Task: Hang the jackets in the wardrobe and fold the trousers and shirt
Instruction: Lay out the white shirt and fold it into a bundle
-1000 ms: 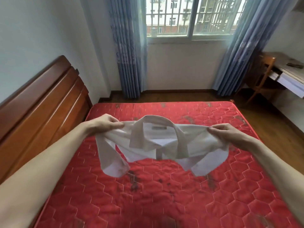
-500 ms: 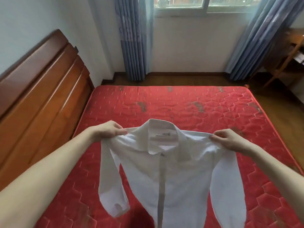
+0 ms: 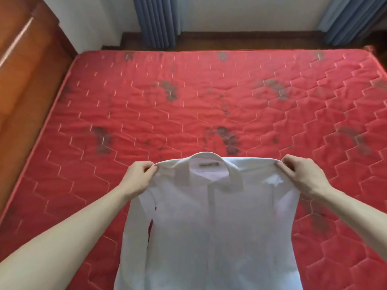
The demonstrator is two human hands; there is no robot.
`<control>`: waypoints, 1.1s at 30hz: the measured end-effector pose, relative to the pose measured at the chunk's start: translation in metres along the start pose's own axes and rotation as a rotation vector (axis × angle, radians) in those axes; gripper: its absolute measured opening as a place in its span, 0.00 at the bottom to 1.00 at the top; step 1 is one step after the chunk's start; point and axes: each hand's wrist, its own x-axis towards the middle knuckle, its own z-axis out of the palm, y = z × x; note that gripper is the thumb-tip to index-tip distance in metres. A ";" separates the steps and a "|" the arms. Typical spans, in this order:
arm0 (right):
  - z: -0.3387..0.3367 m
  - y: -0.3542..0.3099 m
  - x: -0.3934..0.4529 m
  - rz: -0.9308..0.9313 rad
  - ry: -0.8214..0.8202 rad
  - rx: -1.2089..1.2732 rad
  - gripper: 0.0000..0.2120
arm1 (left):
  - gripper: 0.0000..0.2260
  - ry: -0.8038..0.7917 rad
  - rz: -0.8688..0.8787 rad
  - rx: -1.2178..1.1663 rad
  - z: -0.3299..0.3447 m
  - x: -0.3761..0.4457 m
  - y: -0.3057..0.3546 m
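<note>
White dress shirt (image 3: pixel 211 222) spread front-up over near middle of red quilted mattress (image 3: pixel 188 105) | left hand (image 3: pixel 139 178) fingers pinch left shoulder | right hand (image 3: pixel 299 174) fingers pinch right shoulder | collar points far | wooden headboard (image 3: pixel 23 65) left

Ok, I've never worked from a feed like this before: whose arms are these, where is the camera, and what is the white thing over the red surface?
There is no machine here: these are a person's two bare arms, seen from a wide-angle camera worn on their head, looking forward and down. The left hand and right hand each pinch a shoulder of a white collared shirt, front facing the camera, collar at the top. It hangs spread over a red quilted mattress. A wooden headboard stands to the left, and blue curtains hang at the far wall.
</note>
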 end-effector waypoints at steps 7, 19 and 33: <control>0.066 0.029 0.106 -0.058 0.001 -0.135 0.09 | 0.15 0.232 -0.057 -0.021 0.055 0.107 -0.025; 0.155 0.033 0.153 0.070 0.040 -0.008 0.13 | 0.15 0.323 -0.104 0.402 0.128 0.180 -0.046; 0.171 0.102 0.008 0.436 -0.221 -0.105 0.24 | 0.24 0.000 0.458 0.654 0.250 0.091 0.013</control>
